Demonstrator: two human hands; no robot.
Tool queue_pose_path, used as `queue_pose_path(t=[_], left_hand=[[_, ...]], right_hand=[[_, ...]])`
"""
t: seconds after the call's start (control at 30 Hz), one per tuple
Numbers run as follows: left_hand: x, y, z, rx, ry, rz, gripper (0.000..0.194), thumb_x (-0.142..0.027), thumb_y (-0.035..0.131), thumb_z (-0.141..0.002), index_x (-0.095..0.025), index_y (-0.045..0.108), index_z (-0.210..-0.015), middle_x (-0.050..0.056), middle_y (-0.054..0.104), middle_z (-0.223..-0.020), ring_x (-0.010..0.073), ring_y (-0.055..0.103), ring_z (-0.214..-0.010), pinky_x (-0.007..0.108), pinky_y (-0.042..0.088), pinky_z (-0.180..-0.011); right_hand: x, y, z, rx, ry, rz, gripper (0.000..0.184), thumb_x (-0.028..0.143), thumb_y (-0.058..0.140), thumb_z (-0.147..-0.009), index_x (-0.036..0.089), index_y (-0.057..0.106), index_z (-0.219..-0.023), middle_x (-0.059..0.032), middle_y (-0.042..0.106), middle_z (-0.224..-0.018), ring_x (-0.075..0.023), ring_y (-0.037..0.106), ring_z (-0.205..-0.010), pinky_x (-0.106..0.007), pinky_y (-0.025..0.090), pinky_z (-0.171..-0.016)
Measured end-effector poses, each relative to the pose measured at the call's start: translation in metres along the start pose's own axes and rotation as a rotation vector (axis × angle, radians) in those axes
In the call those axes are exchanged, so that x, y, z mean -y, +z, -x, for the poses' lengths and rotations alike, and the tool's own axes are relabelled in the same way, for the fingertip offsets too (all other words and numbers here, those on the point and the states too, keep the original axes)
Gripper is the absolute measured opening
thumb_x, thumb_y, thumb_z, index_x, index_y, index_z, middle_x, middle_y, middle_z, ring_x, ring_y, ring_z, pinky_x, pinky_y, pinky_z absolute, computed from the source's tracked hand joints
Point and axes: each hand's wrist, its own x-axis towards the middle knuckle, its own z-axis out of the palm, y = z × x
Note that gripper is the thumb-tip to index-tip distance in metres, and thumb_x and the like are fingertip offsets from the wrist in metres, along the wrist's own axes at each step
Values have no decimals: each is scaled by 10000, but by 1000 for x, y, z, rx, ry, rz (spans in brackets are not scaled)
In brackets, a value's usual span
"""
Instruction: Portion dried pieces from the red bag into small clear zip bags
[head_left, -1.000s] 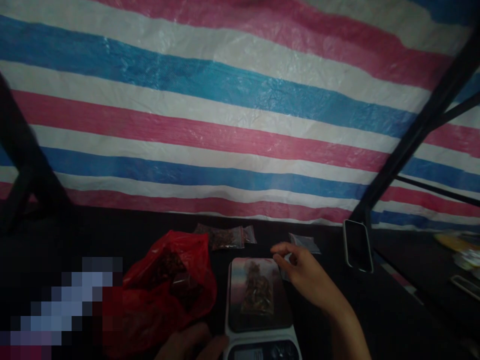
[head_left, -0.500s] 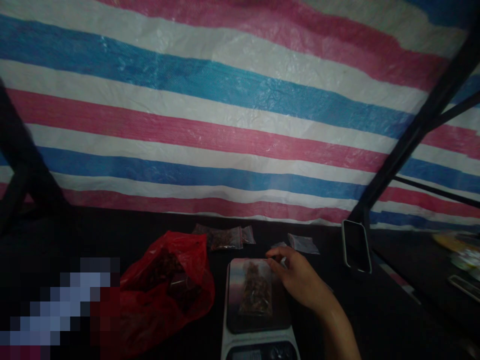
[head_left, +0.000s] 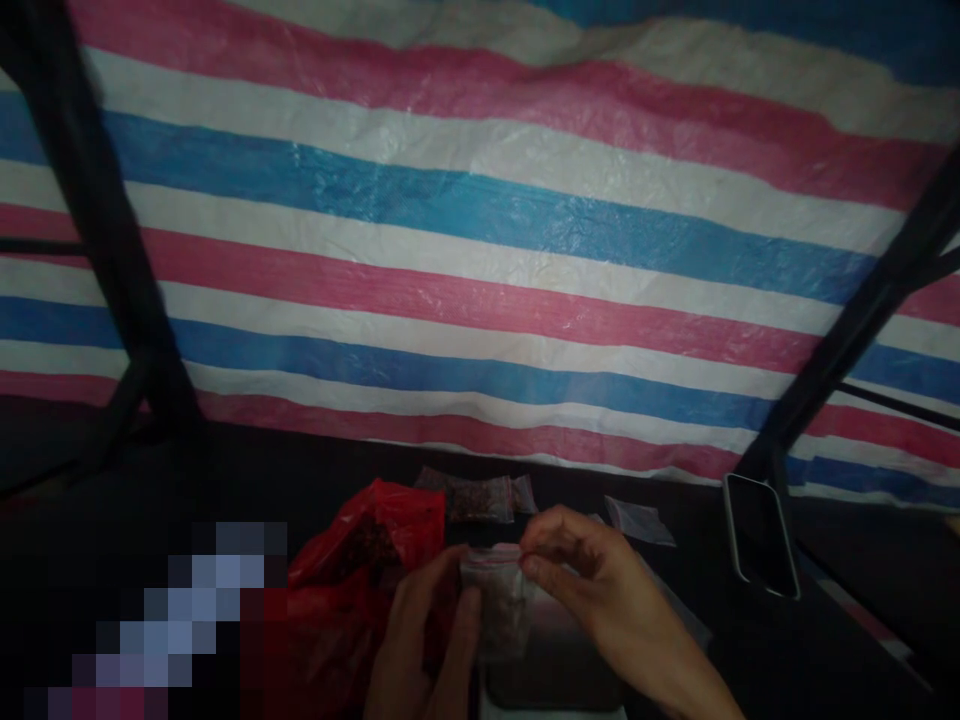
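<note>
A small clear zip bag [head_left: 504,610] with brown pieces in it hangs upright between my hands, above the scale. My left hand [head_left: 427,630] pinches its upper left side. With thumb and forefinger, my right hand [head_left: 589,580] grips the top right corner, by the reddish zip strip. Below and behind the bag is the kitchen scale [head_left: 559,665], its dark plate partly covered by my hands and the bag. To the left of my left hand stands an open red plastic bag [head_left: 337,610] holding dark brown pieces.
Filled zip bags [head_left: 480,498] lie behind the red bag. A flat zip bag [head_left: 640,521] lies right of them. A phone [head_left: 761,535] leans against a dark post at the right. Striped sheeting [head_left: 480,290] hangs behind the black table [head_left: 300,460].
The filled zip bag has been lifted off the scale plate and is now held in both hands. My left hand has come into view. The camera view has shifted left.
</note>
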Motion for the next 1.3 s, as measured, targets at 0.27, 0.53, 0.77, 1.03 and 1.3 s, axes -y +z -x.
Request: queue_pose_path(t=[0.27,0.53,0.77,1.03,1.3], left_hand=[[-2,-6,-10,-17,-153,114,431,-625,573,-964,-263,794,-1036,43,852,-1054,244,811,-965,276,649,-823],[-1,1,-14,-6,-169,145,469,-659,587,-932,-261,792,-1069,55,855,-1078,263,811,-1022,290,657,-855],[0,4,-13,-40,-133,141,450,-671,631,-906,-258,777,-1013,46,852,-1028,225,807,-853,268,648,-751],[8,2,-13,6,-173,135,496,-709,606,-907,-264,779,-1041,47,853,-1069,239,815,-935,264,650,-794],[10,1,-13,-8,-144,151,481,-697,614,-912,-270,788,-1049,47,856,-1078,236,818,-948,261,657,-801]], right_hand=[[-24,27,-14,-130,-25,-151,236,269,768,-816,259,704,-1043,20,737,-861,-179,727,-863,-285,549,-817],[-26,33,-9,-152,-82,-39,74,317,662,-905,258,650,-947,12,666,-896,-174,664,-878,-285,532,-815],[-33,38,-9,-151,-135,-44,299,224,633,-906,303,621,-1194,40,664,-915,-152,669,-897,-272,519,-853],[-30,48,-8,-172,-180,2,339,195,616,-900,291,625,-1226,36,664,-910,-152,664,-903,-271,522,-875],[-27,54,-7,-145,-157,30,355,253,579,-946,285,619,-1297,1,719,-980,-169,716,-936,-278,566,-850]])
